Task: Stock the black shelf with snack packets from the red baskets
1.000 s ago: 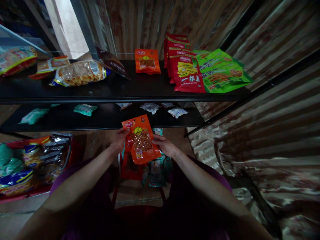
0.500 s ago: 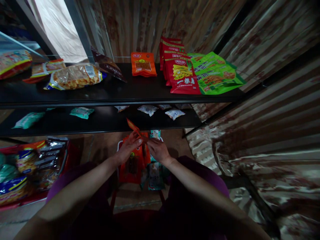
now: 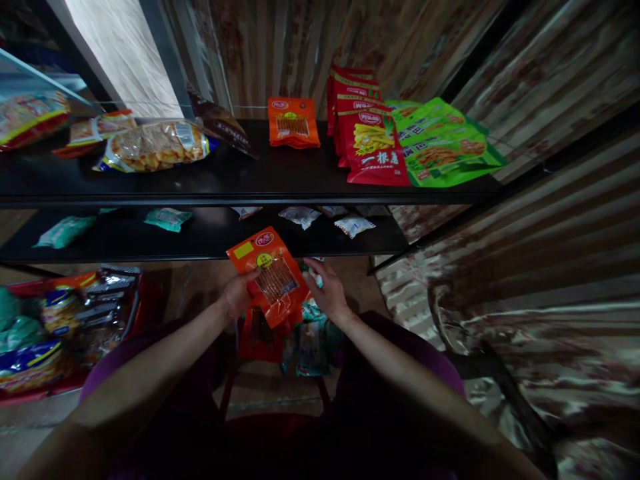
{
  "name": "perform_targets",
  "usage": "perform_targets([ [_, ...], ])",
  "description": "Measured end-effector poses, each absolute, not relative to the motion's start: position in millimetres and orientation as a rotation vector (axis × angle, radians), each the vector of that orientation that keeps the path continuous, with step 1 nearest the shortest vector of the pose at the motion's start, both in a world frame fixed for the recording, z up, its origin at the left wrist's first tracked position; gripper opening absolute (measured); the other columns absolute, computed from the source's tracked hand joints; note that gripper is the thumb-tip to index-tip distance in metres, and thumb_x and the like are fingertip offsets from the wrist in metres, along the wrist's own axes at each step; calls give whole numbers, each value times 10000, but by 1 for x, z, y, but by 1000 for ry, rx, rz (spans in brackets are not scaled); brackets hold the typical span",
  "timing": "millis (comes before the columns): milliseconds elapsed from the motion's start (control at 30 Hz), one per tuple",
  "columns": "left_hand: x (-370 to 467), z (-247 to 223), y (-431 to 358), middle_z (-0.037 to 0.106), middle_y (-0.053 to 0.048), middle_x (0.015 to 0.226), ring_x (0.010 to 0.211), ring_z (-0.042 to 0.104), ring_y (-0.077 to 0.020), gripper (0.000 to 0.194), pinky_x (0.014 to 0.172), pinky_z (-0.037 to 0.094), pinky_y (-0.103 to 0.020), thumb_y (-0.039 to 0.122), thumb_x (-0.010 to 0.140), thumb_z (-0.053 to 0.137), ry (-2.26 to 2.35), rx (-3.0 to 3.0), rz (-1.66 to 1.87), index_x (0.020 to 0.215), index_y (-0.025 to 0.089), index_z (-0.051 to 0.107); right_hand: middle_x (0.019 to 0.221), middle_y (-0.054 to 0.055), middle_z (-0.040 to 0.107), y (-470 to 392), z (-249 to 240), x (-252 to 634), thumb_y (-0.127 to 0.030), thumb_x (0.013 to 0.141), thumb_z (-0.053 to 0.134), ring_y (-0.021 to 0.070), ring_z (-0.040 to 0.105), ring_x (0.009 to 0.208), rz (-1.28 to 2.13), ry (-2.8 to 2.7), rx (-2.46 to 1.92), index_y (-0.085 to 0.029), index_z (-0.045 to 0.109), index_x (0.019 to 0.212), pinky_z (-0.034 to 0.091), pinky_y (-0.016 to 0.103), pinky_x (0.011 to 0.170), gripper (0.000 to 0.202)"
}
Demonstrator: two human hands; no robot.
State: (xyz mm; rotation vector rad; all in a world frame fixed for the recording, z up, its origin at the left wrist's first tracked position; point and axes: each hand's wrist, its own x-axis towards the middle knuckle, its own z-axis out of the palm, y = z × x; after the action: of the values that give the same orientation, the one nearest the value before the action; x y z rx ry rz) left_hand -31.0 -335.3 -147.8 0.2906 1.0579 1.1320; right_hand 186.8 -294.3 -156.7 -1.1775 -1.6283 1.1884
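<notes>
My left hand (image 3: 239,293) grips the left edge of an orange snack bag (image 3: 273,277), its thumb on the printed front, which faces up. Just off the bag's right side, my right hand (image 3: 326,288) is open with fingers apart. Whether a fingertip touches the bag I cannot tell. Below, between my knees, lies another orange bag (image 3: 259,343), partly covered by the held one. Beside it are teal packets (image 3: 313,350). A similar orange snack bag (image 3: 293,123) stands on the upper black shelf (image 3: 240,183).
Red bags (image 3: 375,150) and green bags (image 3: 445,143) lean at the upper shelf's right; a clear bag of snacks (image 3: 157,147) lies left. On the lower shelf (image 3: 215,243) are teal packets (image 3: 167,219) and white packets (image 3: 354,225). A red basket (image 3: 135,313) of snacks stands at left.
The orange bag has turned from edge-on to face-up in my left hand. My right hand has come away from it and opened to the right. The view has shifted slightly.
</notes>
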Motion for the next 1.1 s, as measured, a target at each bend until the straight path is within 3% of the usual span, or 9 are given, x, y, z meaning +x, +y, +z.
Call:
perform_targets([
  [133,-33,-152,-343,729,-113,912,932,681,-289,250,867,525,-447,232,683,730,1095,241,1040,907,155,649,1015,32,707,-288,-163,186,-524,713,705,207,642,948,1722,-1136,-1165,-257,692,1003,486,364,883,395],
  [267,-24,-147,-351,737,-111,874,900,690,-299,284,859,524,-453,174,657,742,1051,238,937,929,141,668,907,1,729,-289,-160,180,-473,622,792,169,659,822,1922,-910,-1134,-236,712,877,503,302,773,358],
  [433,-15,-138,-354,740,-107,887,895,692,-285,316,856,520,-419,161,660,745,1007,230,883,967,138,675,812,-9,741,-286,-160,178,-347,520,865,151,662,734,1954,-782,-1159,-209,715,814,513,301,755,357],
  [667,-21,-138,-345,728,-118,961,916,684,-273,382,794,533,-385,424,813,596,979,256,956,1062,139,651,755,-18,740,-280,-164,185,-326,490,878,151,663,662,1863,-678,-1224,-221,702,778,524,290,651,353],
  [833,-22,-140,-338,722,-114,985,852,690,-235,353,755,540,-347,367,836,584,994,295,1048,1104,141,621,784,-2,744,-278,-168,187,-295,533,866,158,672,676,1887,-666,-1233,-202,696,806,532,290,665,335],
  [1100,-19,-142,-332,730,-88,903,774,695,-191,184,743,560,-333,264,870,552,1051,290,1161,991,149,630,843,-1,742,-280,-162,186,-330,593,838,159,675,746,1989,-713,-1145,-200,685,855,525,284,713,330],
])
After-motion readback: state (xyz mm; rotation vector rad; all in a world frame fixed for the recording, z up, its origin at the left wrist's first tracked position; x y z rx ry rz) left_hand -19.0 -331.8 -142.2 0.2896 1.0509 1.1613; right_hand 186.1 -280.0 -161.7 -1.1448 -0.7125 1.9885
